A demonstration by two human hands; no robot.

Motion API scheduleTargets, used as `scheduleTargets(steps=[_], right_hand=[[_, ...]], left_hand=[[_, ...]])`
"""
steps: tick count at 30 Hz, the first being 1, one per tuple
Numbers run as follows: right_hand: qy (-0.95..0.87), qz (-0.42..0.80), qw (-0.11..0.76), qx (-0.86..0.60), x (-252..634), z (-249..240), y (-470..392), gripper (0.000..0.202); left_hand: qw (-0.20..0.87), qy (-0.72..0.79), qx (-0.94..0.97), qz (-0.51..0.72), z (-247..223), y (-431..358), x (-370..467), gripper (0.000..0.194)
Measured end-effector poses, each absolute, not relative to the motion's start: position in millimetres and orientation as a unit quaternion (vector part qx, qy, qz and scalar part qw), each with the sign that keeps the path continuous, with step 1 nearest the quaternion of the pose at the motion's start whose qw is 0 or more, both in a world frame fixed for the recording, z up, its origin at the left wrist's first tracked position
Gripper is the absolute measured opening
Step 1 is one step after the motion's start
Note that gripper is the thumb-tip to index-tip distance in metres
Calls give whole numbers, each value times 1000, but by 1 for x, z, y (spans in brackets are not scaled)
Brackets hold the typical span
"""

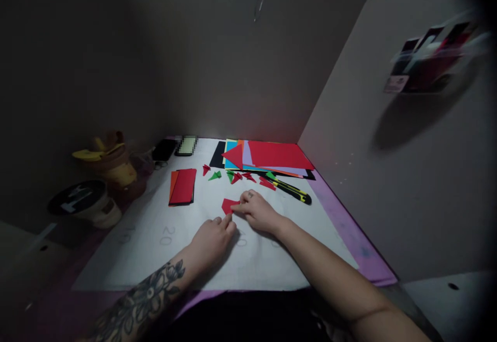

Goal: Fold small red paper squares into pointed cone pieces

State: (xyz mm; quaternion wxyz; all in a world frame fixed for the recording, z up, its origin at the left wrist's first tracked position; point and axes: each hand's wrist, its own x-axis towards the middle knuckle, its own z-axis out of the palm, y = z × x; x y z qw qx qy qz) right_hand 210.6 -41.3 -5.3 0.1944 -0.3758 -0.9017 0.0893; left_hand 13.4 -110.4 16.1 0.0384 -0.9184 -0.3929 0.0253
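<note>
A small folded piece of red paper lies on the white sheet in front of me. My right hand presses on its right side, index finger stretched across it and the other fingers curled. Just below, my left hand has its fingers closed at the paper's lower edge. The fingertips partly cover the paper, so its full shape is hidden. Behind it lie several small folded red pieces and green pieces. A black and yellow box cutter rests to their right.
Cut red cards, with orange and black ones beneath, lie left of centre. Coloured sheets are stacked at the back. Two phones, one of them black, lie at the back left. A lidded tub and a tool pot flank the left edge.
</note>
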Motion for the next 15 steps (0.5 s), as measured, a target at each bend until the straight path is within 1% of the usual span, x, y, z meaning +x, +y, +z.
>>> scheduleTargets(steps=[2, 4, 8, 10, 12, 14, 15], right_hand=[[-911, 74, 147, -377, 210, -5, -48, 33], [-897, 61, 115, -422, 209, -4, -49, 32], [-860, 44, 88, -500, 213, -4, -44, 37], [-847, 30, 102, -521, 214, -3, -44, 42], [-846, 26, 144, -513, 215, -3, -47, 47], [-867, 43, 186, -461, 213, -3, -51, 50], [-882, 55, 195, -426, 212, -3, -52, 51]], left_hand=[[33, -395, -918, 20, 15, -110, 14, 29], [28, -396, -918, 17, 14, -110, 14, 29], [14, -403, -915, 15, 15, -110, 14, 29], [-6, -406, -914, 8, 18, -106, 12, 30], [-48, -407, -912, -12, 22, -99, 7, 39], [-102, -412, -904, -56, 27, -89, -1, 53], [-118, -417, -898, -81, 28, -82, -5, 57]])
